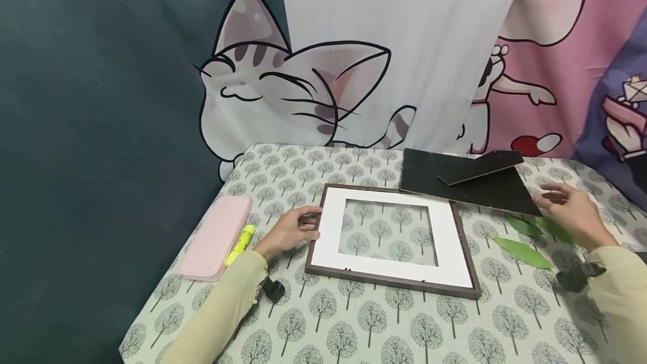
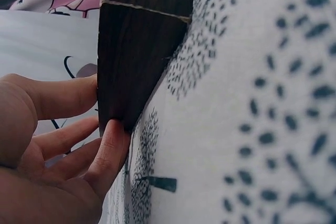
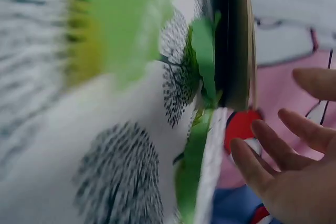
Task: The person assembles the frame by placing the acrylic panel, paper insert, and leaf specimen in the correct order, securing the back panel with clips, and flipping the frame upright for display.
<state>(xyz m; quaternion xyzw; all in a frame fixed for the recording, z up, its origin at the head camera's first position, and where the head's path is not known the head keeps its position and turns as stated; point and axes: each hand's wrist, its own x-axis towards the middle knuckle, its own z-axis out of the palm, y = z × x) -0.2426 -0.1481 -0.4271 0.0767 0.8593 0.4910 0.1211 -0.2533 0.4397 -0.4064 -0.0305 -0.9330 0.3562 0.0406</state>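
Note:
A dark brown picture frame (image 1: 394, 284) with a white mat (image 1: 323, 240) lies on the tree-print tablecloth, the cloth showing through the mat's window. At its left side, my left hand (image 1: 289, 232) holds the rail; in the left wrist view the thumb and fingertips meet the dark rail (image 2: 142, 51). Off to the right, my right hand (image 1: 576, 215) hovers with its fingers loosely spread, near the right corner of a black backing board (image 1: 470, 184). Its fingers hold nothing. The board overlaps the frame's far right corner, and its black stand flap (image 1: 485, 166) is raised at an angle.
Several green leaves (image 1: 523, 251) lie below the right hand, close to the board. On the left are a pink case (image 1: 217, 237) and a yellow highlighter (image 1: 240, 245). Cartoon-print curtains (image 1: 404, 27) hang behind the table.

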